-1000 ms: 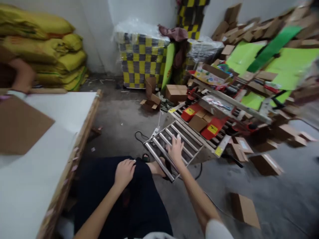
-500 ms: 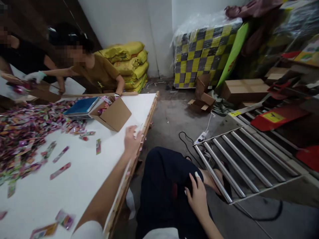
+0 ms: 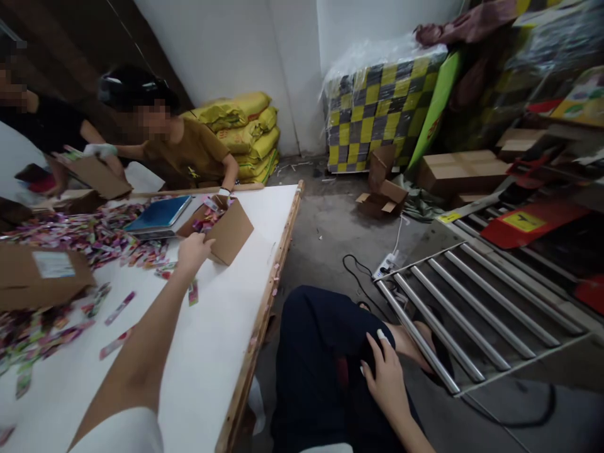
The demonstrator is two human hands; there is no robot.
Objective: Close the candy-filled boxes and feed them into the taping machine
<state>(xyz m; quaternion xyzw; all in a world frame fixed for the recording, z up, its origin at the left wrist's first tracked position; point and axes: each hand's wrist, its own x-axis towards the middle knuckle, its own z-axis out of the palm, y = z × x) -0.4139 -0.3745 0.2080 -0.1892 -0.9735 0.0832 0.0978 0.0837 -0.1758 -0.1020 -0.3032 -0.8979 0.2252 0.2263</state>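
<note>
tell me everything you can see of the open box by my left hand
The open box is plain brown, looks like cardboard, and holds small colourful packets. It sits near the far end of the white table, seemingly tilted, its opening toward the blue-topped object. Your left hand is at its near edge, apparently touching it; a co-worker's wrist is just behind it. Its underside is hidden.

Open carton [image 3: 233,231]: plain brown outside.
Loose packets [image 3: 113,223]: mixed pink, purple, green.
Folder [image 3: 163,211]: blue top.
Tabletop [image 3: 207,340]: white.
Table edge [image 3: 257,333]: wood brown.
Left sleeve [image 3: 120,434]: white.
Trousers [image 3: 311,365]: dark navy.
Co-worker's shirt [image 3: 189,148]: mustard brown, small yellow mark.
Sacks [image 3: 250,138]: yellow.
Wrapped stack [image 3: 377,119]: yellow-and-grey checks.
Leaning sheet [image 3: 436,107]: lime green.
Rollers [image 3: 438,328]: silver.
Machine panel [image 3: 564,211]: red; yellow label, black mark.
</note>
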